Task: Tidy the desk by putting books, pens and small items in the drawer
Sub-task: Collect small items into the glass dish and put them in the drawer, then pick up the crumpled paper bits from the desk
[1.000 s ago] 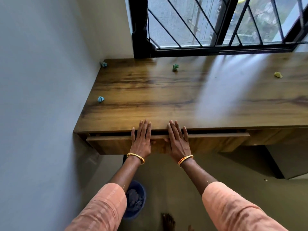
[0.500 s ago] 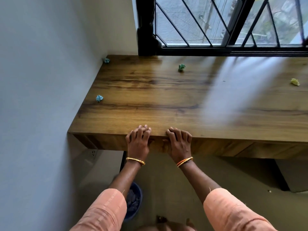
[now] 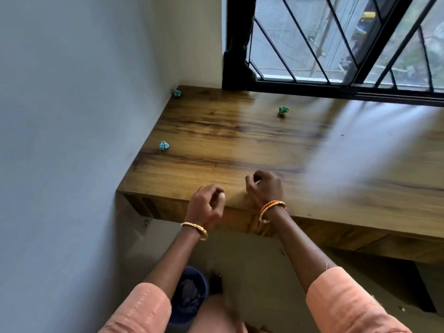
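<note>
At desk [image 3: 240, 150] front: L hand [image 3: 206, 205], R hand [image 3: 265, 186] curled, empty.

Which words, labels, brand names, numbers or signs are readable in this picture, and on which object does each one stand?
None: no readable text appears anywhere.
The desk shows only wood grain.
The three crumpled paper balls carry no visible print.
The bangles are plain.
The yellow object outside the window is too blurred to tell.
</note>
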